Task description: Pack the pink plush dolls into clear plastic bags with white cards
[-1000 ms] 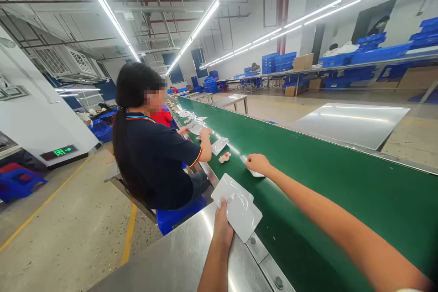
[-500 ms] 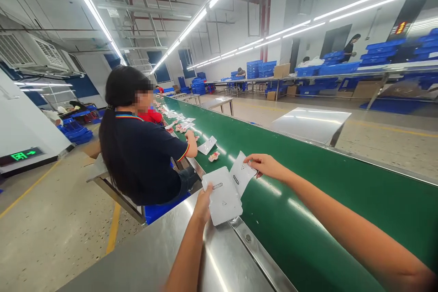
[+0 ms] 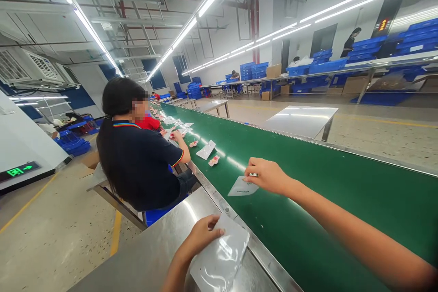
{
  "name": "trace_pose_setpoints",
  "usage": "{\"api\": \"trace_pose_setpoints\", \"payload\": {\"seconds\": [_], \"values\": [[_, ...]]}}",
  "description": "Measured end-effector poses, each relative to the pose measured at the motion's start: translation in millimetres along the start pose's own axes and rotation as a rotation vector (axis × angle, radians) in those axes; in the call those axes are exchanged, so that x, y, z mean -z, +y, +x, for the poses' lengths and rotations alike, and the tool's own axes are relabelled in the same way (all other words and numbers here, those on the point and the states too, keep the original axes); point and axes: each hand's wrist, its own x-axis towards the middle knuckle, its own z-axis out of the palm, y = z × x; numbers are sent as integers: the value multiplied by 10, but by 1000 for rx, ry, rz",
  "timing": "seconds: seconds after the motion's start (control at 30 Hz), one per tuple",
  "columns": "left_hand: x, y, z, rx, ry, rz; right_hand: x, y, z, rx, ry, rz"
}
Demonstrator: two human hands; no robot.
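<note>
right hand (image 3: 268,175) out over the green conveyor belt (image 3: 342,200), fingers pinched on the top edge of a small clear pouch (image 3: 242,187) hanging just above the belt. left hand (image 3: 201,235) nearer the body, fingertips pressed flat on a larger glossy plastic bag (image 3: 219,260) lying on the steel side table (image 3: 153,255). hands well apart, bag down and to the left of the pouch, long axis running away from the body. both thin, crinkly, translucent film. further along the belt, another white pouch (image 3: 206,149) and a small pink item (image 3: 214,160), beside a seated co-worker (image 3: 137,159) in a dark shirt.
</note>
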Motion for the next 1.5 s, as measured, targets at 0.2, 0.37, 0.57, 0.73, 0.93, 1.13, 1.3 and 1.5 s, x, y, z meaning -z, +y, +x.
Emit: {"api": "trace_pose_setpoints", "payload": {"seconds": [0.2,0.37,0.57,0.73,0.93,1.13,1.3,1.5], "values": [[131,524,7,-194,35,-400,7,-349,22,209,-225,91],[-6,587,201,-20,-286,-595,-249,-515,262,266,-207,180],[-147,148,537,109,-15,-694,-825,-195,848,-78,-276,557],[-112,-71,611,126,134,-805,-1184,369,1302,-602,-239,566],[-113,-77,655,30,155,-804,-1536,499,1468,-696,-232,531],[-130,-165,739,18,157,-744,-1465,141,1480,-476,-62,703],[-146,-160,741,7,186,-817,-1017,-67,1177,-349,-3,902],[-168,-105,819,78,342,-1032,-714,56,551,-253,-143,1045]]}}
